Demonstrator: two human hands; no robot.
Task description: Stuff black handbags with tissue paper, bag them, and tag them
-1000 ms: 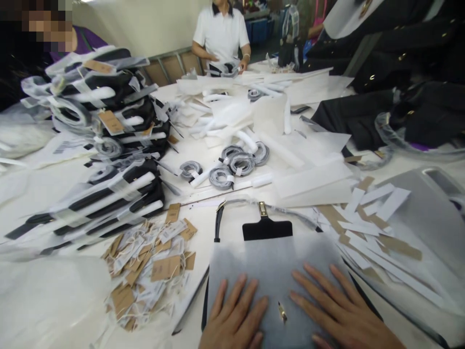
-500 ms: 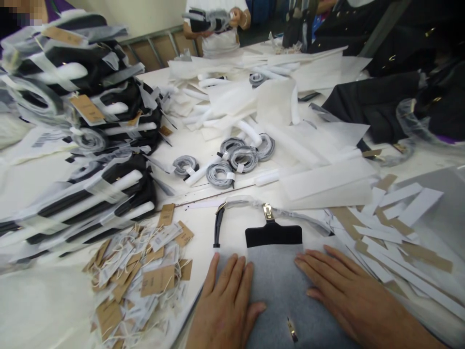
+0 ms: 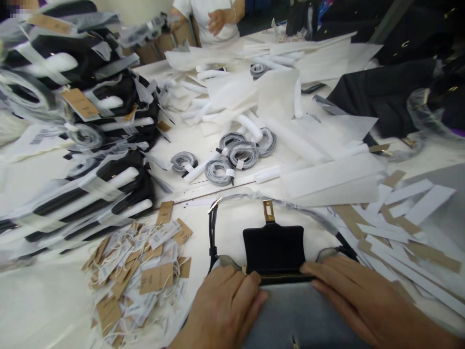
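Observation:
A bag lies at the bottom centre, its front covered by a grey sheet (image 3: pixel 290 310). Its black flap (image 3: pixel 274 247) with a gold clasp (image 3: pixel 268 210) points away from me, and a zipper shows at the flap's base. A wrapped strap (image 3: pixel 250 196) arches beyond the flap. My left hand (image 3: pixel 228 303) has curled fingers gripping the sheet and the bag's upper left edge. My right hand (image 3: pixel 356 295) pinches the upper right edge, thumb below and fingers on top; the fingertips rest beside the flap's base.
Brown tags (image 3: pixel 156 278) lie left, below stacked wrapped black bags (image 3: pixel 119 179). Coiled straps (image 3: pixel 243 154) and white sheets (image 3: pixel 327 179) cover the middle. Paper strips (image 3: pixel 407 232) and black bags (image 3: pixel 378 97) are at right. A person (image 3: pixel 218 19) stands across the table.
My hands went from lying flat on the sheet to gripping the bag's top edge. The sheet's edge moved towards me, showing more flap and the zipper. The person's hands have moved apart.

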